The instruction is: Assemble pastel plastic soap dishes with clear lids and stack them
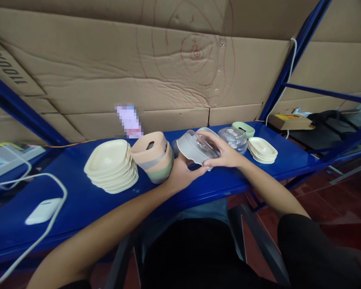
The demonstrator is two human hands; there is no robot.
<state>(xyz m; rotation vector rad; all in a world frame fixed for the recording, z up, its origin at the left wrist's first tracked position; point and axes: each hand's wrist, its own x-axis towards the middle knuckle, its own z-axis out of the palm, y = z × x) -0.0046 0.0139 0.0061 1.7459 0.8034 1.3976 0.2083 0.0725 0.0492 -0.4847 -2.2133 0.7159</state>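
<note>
A light grey bowl (190,147) with a clear domed plastic cover (209,145) over one side is tilted above the table, between my two hands. My left hand (182,173) grips its near lower side, thumb pointing right; the other fingers are mostly hidden behind it. My right hand (224,151) wraps over the clear cover from the right, thumb at the near rim. Just left of my left hand stands a stack of peach, grey and green containers (153,156). Clear domed covers (233,138) are piled to the right of my right hand.
A tall stack of cream lids (110,160) stands at left, a shorter stack of cream lids (262,149) at right. Behind that sits a green container (243,127). A white case (43,210) and white cable (63,188) lie on the blue table (87,212). Cardboard (102,60) walls the back.
</note>
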